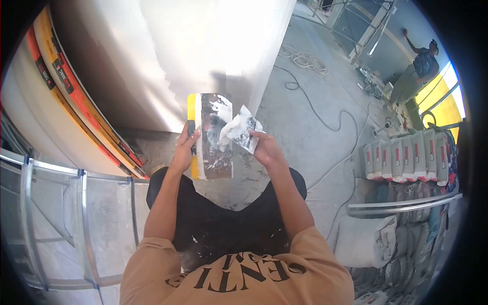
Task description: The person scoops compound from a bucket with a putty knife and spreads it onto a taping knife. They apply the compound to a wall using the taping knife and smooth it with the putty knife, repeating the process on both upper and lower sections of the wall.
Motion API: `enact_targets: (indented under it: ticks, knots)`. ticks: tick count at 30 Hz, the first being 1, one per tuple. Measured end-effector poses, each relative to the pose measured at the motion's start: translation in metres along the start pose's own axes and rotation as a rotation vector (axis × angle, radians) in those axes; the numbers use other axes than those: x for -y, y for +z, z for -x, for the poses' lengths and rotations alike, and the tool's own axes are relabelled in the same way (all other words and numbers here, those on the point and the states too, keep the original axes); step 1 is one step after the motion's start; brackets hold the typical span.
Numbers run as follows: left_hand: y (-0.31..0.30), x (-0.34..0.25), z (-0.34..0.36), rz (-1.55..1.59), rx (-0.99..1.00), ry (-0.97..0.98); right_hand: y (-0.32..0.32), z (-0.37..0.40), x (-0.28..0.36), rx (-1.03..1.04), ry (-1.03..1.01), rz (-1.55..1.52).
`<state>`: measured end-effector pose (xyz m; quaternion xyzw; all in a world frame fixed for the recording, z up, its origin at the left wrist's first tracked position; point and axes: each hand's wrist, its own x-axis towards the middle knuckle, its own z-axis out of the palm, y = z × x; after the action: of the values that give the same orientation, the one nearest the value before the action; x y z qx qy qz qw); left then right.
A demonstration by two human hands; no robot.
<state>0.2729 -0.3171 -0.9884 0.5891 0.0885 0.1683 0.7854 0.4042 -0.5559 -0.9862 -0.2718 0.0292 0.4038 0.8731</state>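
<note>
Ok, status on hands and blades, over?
Left hand grips wide yellow-handled knife. Right hand holds small knife, blade against the wide one, white filler between. Nothing in the way.

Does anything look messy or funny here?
Yes. The wide blade in the left hand and the small scraper in the right hand are smeared with white paste, and white flecks dot the black trousers. A cable coil lies loose on the floor.

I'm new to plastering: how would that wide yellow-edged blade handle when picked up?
The wide blade looks thin and flat, so probably light and slightly springy. Plaster smeared across it likely makes it slippery; the left hand grips its yellow edge.
</note>
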Motion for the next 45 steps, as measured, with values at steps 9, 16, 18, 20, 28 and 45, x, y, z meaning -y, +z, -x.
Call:
enact_targets:
  ticks: [9,16,18,20,28,45]
  knots:
    - [-0.055,-0.034,-0.005,0.664,-0.045,0.023,-0.084,-0.078,-0.093,-0.145,-0.238,-0.252]
    - [-0.076,-0.006,-0.029,0.639,-0.195,0.019,-0.092,-0.175,-0.112,-0.38,-0.441,0.237]
    - [-0.085,0.003,-0.033,0.645,-0.201,0.009,-0.071,-0.187,-0.095,-0.384,-0.367,-0.09]
    - [-0.091,0.009,-0.039,0.661,-0.181,-0.029,-0.038,-0.186,-0.076,-0.43,-0.27,-0.379]
    - [-0.102,0.032,-0.064,0.607,-0.181,-0.033,-0.041,-0.194,-0.06,-0.459,-0.124,-0.52]
    - [-0.105,0.039,-0.077,0.676,-0.11,0.108,0.083,-0.147,0.017,-0.257,-0.215,-0.521]
